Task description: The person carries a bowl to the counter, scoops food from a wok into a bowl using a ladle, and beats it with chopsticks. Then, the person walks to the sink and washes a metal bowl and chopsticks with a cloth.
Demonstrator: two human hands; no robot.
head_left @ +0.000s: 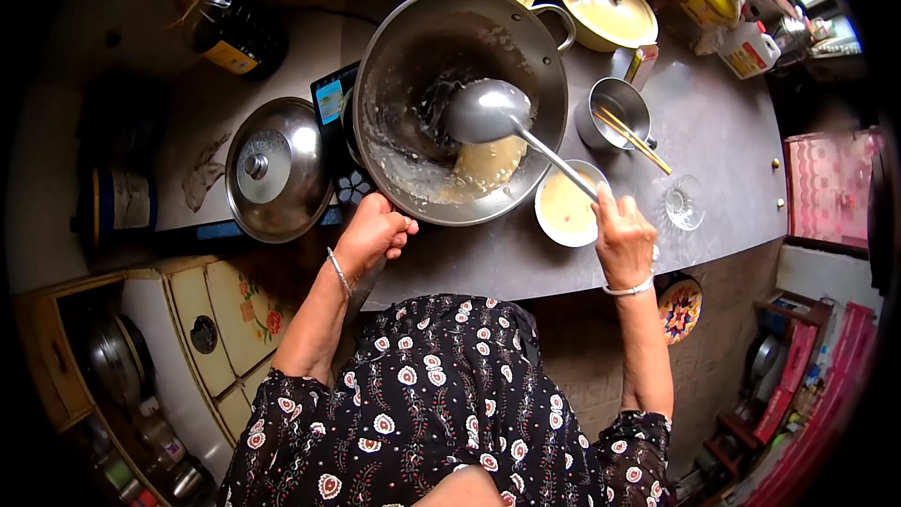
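A large grey wok (404, 47) fills the middle of the view, tilted towards me, its inner wall streaked with pale residue. My left hand (374, 233) is closed at its near left rim, where the handle is hidden by my fingers. My right hand (623, 239) grips the long handle of a metal ladle (488, 111). The ladle's bowl hangs inside the wok, above a pool of creamy yellow liquid (493, 164) with small bubbles. A white bowl (570, 235) of similar pale liquid stands on the counter, under the ladle's handle.
A metal lid (280, 169) lies left of the wok. To the right are a small pot (605, 94) with chopsticks (638, 141) across it and a clear glass dish (683, 202). Yellow lidded pots (608, 7) stand behind. A dark jar (235, 42) is at back left.
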